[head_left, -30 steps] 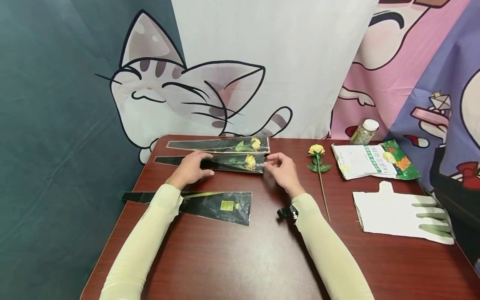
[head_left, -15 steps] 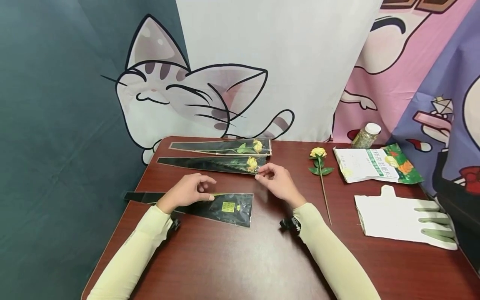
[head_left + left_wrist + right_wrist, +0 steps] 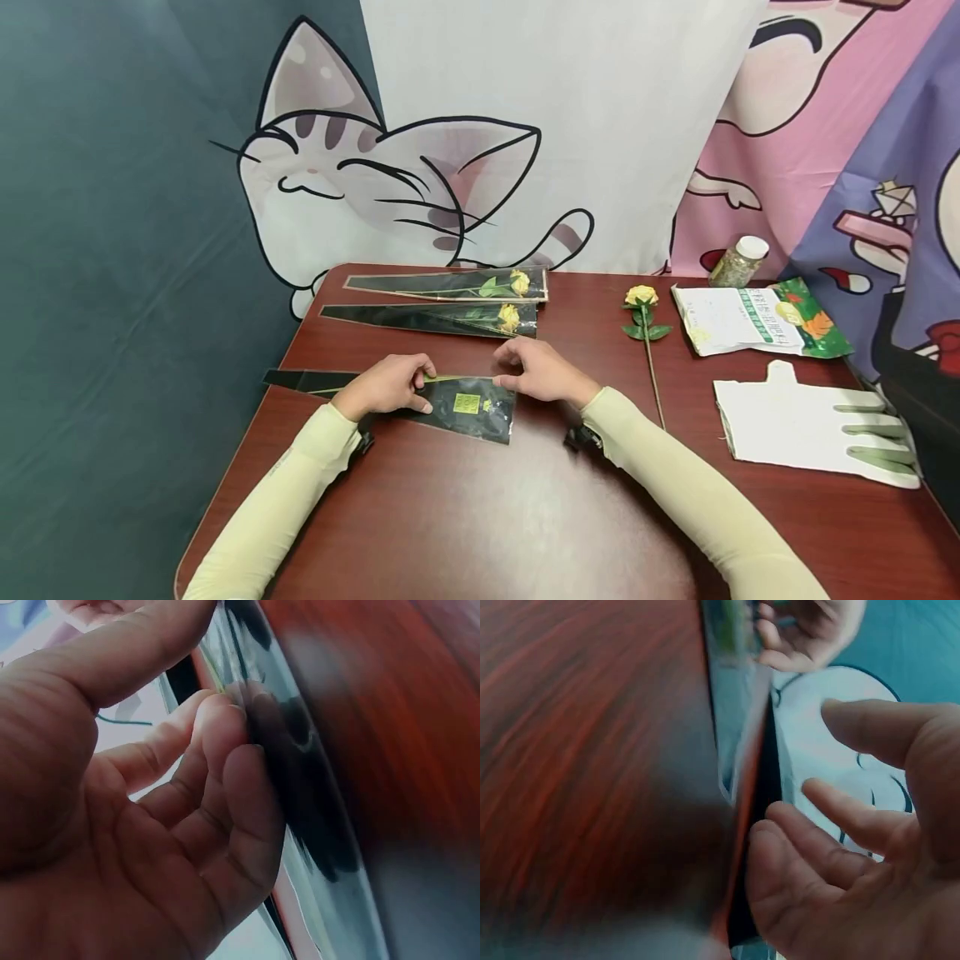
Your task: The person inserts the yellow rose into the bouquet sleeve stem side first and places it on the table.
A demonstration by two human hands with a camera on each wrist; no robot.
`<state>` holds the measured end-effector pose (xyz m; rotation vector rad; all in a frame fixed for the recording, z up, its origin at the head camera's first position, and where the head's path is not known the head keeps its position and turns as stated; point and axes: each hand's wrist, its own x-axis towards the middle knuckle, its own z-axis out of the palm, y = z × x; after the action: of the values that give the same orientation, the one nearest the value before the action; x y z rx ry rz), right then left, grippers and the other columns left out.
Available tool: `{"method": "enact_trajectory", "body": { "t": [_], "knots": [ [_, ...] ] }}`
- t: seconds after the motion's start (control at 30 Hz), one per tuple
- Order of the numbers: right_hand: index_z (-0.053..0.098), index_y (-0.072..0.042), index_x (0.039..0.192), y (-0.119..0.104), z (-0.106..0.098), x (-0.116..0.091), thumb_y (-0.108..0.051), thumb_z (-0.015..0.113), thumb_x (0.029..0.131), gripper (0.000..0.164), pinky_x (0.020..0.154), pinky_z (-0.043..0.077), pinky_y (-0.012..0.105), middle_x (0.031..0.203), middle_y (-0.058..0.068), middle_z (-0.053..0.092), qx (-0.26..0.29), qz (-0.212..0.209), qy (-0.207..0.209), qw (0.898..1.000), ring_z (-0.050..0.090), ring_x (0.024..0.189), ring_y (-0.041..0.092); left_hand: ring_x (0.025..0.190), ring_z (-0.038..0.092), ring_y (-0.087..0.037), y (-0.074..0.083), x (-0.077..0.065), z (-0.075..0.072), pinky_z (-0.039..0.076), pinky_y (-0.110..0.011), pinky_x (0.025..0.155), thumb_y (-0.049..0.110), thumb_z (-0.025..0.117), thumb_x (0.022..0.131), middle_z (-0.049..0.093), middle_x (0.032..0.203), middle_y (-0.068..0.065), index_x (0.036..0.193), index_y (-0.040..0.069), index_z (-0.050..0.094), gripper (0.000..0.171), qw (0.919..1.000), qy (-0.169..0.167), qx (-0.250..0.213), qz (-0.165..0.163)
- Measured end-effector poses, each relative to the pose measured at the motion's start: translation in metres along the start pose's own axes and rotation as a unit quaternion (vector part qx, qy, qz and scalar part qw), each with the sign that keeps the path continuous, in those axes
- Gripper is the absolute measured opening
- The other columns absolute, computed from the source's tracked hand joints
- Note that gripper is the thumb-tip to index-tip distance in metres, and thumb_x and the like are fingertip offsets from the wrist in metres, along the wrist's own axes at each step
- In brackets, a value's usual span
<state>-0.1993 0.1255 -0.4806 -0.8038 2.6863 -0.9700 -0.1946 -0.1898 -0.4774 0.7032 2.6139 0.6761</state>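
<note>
A black-and-clear tapered flower sleeve [image 3: 487, 427] with a yellow-green square label lies nearest on the table. My left hand [image 3: 386, 385] is over its middle; in the left wrist view the fingertips [image 3: 255, 772] touch the sleeve's glossy surface, with the thumb apart from them. By the sleeve's upper right corner, my right hand [image 3: 546, 371] has thumb and fingers apart, and nothing shows between them. Farther back lie two more sleeves, a middle one [image 3: 382, 317] and a rear one [image 3: 420, 285], each with a yellow rose inside.
A loose yellow rose [image 3: 641, 297] lies to the right, its stem pointing toward me. Beyond it are a printed packet [image 3: 738, 319], a white-lidded jar [image 3: 738, 262] and a white glove [image 3: 795, 425]. The table [image 3: 487, 517] backs onto a cat-printed curtain [image 3: 600, 108].
Both hands have left the middle sleeve and come toward me to the nearest one. The left hand moved first; the right hand followed from the middle sleeve's right end.
</note>
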Motion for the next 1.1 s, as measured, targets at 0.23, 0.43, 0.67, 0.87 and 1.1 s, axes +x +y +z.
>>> {"method": "enact_trajectory", "body": {
  "t": [0.23, 0.43, 0.67, 0.87, 1.1],
  "knots": [
    [0.071, -0.008, 0.131, 0.006, 0.007, 0.001, -0.033, 0.087, 0.090, 0.051, 0.102, 0.052, 0.043, 0.120, 0.007, 0.069, -0.090, -0.012, -0.043, 0.995, 0.063, 0.112, 0.024, 0.079, 0.053, -0.014, 0.011, 0.018, 0.000, 0.047, -0.032, 0.078, 0.027, 0.094, 0.082, 0.060, 0.091, 0.000, 0.111, 0.013, 0.063, 0.045, 0.9997, -0.023, 0.011, -0.005],
    [0.069, -0.008, 0.125, 0.005, 0.006, 0.000, -0.035, 0.089, 0.086, 0.051, 0.092, 0.053, 0.040, 0.105, 0.003, 0.067, -0.101, 0.019, -0.064, 0.993, 0.061, 0.097, 0.019, 0.080, 0.052, -0.015, 0.017, 0.023, 0.001, 0.047, -0.033, 0.079, 0.024, 0.095, 0.081, 0.060, 0.091, -0.003, 0.109, 0.013, 0.063, 0.044, 0.9993, -0.036, 0.001, -0.011],
    [0.068, -0.012, 0.103, 0.002, -0.002, -0.002, -0.035, 0.088, 0.087, 0.034, 0.084, 0.053, 0.039, 0.094, 0.000, 0.066, -0.100, 0.029, -0.079, 0.991, 0.059, 0.086, 0.018, 0.081, 0.053, -0.015, 0.019, 0.021, 0.003, 0.047, -0.032, 0.078, 0.023, 0.094, 0.082, 0.060, 0.092, -0.004, 0.110, 0.012, 0.063, 0.043, 0.9993, -0.033, -0.014, -0.015],
    [0.063, -0.010, 0.101, 0.004, -0.009, -0.009, -0.024, 0.084, 0.091, 0.027, 0.071, 0.047, 0.031, 0.077, -0.002, 0.062, 0.013, 0.033, -0.096, 0.995, 0.054, 0.067, 0.014, 0.081, 0.053, -0.015, 0.016, 0.019, 0.002, 0.047, -0.033, 0.079, 0.025, 0.093, 0.084, 0.060, 0.092, -0.002, 0.110, 0.015, 0.063, 0.041, 0.9996, -0.021, -0.009, -0.019],
    [0.057, -0.004, 0.097, 0.016, -0.010, -0.025, -0.011, 0.077, 0.095, 0.021, 0.060, 0.058, 0.030, 0.069, 0.004, 0.073, 0.146, 0.042, -0.102, 0.983, 0.069, 0.058, 0.016, 0.081, 0.053, -0.015, 0.015, 0.020, 0.001, 0.047, -0.034, 0.079, 0.027, 0.093, 0.084, 0.061, 0.093, -0.003, 0.110, 0.015, 0.063, 0.041, 0.9996, -0.024, -0.008, -0.015]
  ]
}}
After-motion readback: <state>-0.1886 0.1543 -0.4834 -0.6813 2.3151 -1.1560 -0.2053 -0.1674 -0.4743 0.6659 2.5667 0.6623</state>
